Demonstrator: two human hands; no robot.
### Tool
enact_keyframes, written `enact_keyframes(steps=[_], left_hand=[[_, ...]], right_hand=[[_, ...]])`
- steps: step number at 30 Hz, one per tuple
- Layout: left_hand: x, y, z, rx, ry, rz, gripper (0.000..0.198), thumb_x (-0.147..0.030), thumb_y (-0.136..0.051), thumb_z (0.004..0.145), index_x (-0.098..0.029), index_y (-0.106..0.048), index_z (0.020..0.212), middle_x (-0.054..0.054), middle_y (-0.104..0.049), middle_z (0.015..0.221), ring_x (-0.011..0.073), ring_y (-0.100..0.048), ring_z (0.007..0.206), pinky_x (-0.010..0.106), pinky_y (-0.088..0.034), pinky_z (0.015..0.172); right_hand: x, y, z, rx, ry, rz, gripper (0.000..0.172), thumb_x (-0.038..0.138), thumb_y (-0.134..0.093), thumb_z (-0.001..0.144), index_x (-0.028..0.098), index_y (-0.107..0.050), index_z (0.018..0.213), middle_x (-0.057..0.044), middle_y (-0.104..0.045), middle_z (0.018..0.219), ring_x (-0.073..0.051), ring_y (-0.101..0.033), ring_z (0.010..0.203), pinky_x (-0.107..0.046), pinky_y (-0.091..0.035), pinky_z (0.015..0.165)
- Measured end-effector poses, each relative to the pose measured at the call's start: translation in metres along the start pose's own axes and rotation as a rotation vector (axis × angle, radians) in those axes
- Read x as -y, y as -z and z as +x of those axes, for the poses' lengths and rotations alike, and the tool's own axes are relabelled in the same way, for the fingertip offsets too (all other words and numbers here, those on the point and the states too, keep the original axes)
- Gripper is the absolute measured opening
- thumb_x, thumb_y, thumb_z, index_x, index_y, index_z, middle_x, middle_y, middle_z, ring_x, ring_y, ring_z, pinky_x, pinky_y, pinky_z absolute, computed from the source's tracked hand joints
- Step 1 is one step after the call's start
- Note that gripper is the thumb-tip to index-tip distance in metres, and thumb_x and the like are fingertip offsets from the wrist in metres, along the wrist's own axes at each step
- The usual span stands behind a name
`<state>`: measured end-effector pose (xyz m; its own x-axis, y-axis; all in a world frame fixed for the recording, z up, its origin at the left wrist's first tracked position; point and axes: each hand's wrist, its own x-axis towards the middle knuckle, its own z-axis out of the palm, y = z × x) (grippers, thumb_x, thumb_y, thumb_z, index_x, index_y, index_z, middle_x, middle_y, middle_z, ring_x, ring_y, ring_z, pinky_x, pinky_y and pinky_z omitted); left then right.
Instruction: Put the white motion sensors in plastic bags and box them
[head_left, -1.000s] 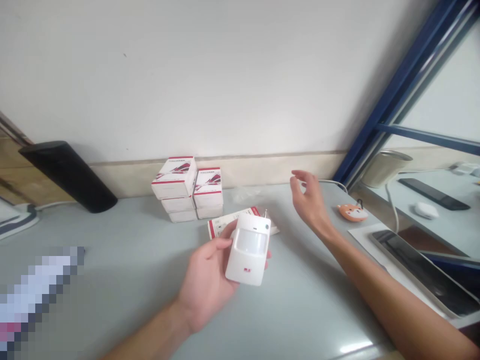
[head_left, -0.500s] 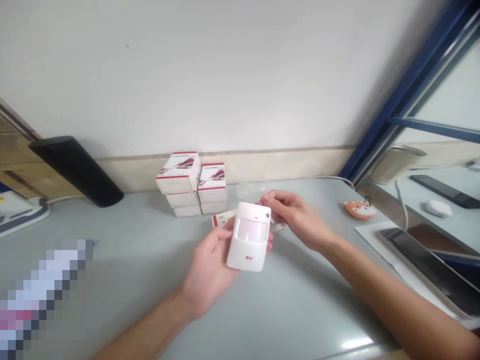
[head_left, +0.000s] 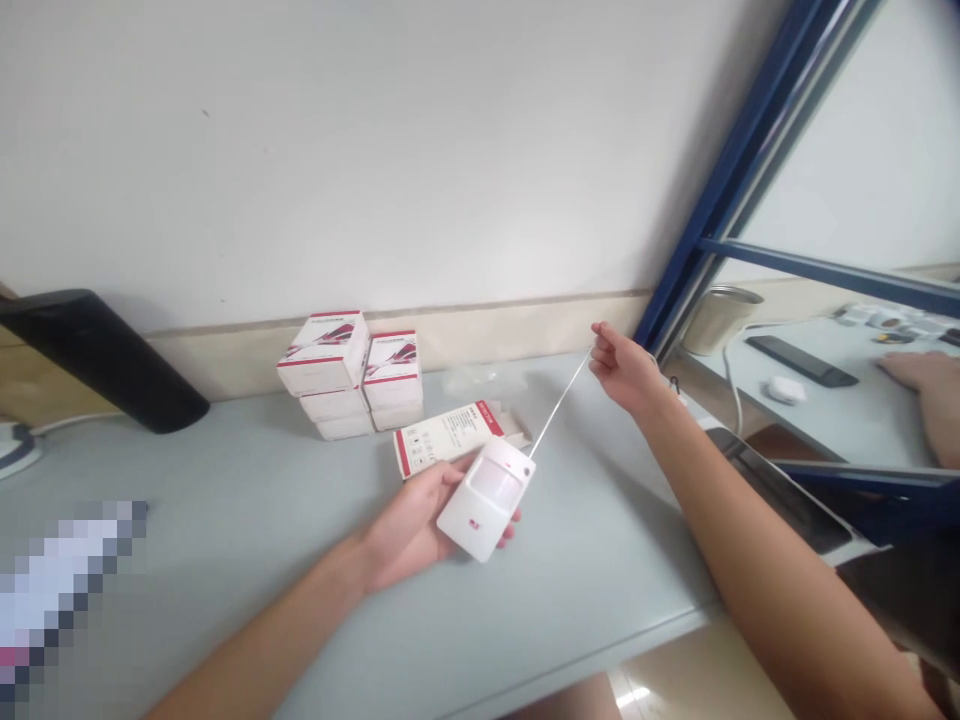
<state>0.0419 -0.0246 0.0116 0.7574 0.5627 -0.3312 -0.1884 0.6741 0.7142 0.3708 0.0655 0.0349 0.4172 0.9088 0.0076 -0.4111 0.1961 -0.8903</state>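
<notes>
Center of the frame: a white motion sensor [head_left: 487, 497] is sitting tilted in the left hand [head_left: 409, 530], lens facing up, above the pale grey table [head_left: 600, 580].
Left hand: the palm is cupping the sensor's back, with fingers [head_left: 511, 538] curling around its far edge, closed firmly on it.
Right hand: the right hand [head_left: 626, 370] is raised at the table's far right, its fingertips [head_left: 600, 335] pinched together on the end of a thin antenna [head_left: 561, 402].
Antenna: it is stretching taut from the sensor's top corner.
Just behind the sensor: a red-and-white carton [head_left: 450, 437] is lying on the table.
Far edge of the table: two stacks of white boxes [head_left: 349, 372] are standing against the wall.
Far right, beyond the blue frame [head_left: 720, 190]: another person's hand [head_left: 921, 385] is resting on a surface.
</notes>
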Motion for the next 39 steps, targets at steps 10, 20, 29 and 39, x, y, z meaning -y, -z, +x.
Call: enact_keyframes(steps=[10, 20, 29, 39], left_hand=[[-0.005, 0.005, 0.001, 0.08, -0.044, -0.037, 0.054, -0.025, -0.048, 0.096, -0.01, -0.056, 0.147, 0.023, -0.075, 0.119, 0.0347, -0.074, 0.103, 0.049, -0.051, 0.094], [-0.004, 0.002, -0.007, 0.033, -0.081, -0.085, 0.047, -0.025, -0.05, 0.096, -0.016, -0.064, 0.14, 0.019, -0.073, 0.12, 0.0316, -0.073, 0.092, 0.04, -0.052, 0.078], [0.001, -0.012, -0.018, -0.041, -0.188, -0.13, 0.037, -0.028, -0.05, 0.099, -0.013, -0.07, 0.126, 0.018, -0.074, 0.106, 0.0294, -0.071, 0.081, 0.038, -0.05, 0.069], [0.006, -0.007, -0.016, -0.077, -0.241, -0.191, 0.034, -0.03, -0.055, 0.096, -0.017, -0.069, 0.124, 0.016, -0.076, 0.107, 0.0326, -0.074, 0.09, 0.038, -0.052, 0.072]], right_hand=[[-0.004, 0.006, 0.005, -0.002, -0.009, -0.044, 0.041, 0.048, -0.091, 0.073, 0.022, -0.062, 0.086, 0.011, -0.034, 0.061, -0.007, -0.023, 0.048, -0.025, -0.017, 0.041], [-0.009, 0.003, -0.001, 0.055, -0.017, -0.065, 0.055, 0.053, -0.097, 0.064, 0.024, -0.051, 0.076, 0.008, -0.043, 0.064, -0.008, -0.029, 0.051, -0.025, -0.024, 0.041], [0.009, -0.005, -0.011, 0.177, 0.041, -0.008, 0.046, 0.048, -0.095, 0.07, 0.025, -0.06, 0.087, 0.006, -0.053, 0.078, -0.007, -0.041, 0.056, -0.022, -0.04, 0.047], [0.006, -0.033, -0.04, 0.111, 0.387, -0.212, 0.038, 0.045, -0.086, 0.078, 0.026, -0.053, 0.08, 0.002, -0.062, 0.078, -0.01, -0.036, 0.056, -0.029, -0.028, 0.052]])
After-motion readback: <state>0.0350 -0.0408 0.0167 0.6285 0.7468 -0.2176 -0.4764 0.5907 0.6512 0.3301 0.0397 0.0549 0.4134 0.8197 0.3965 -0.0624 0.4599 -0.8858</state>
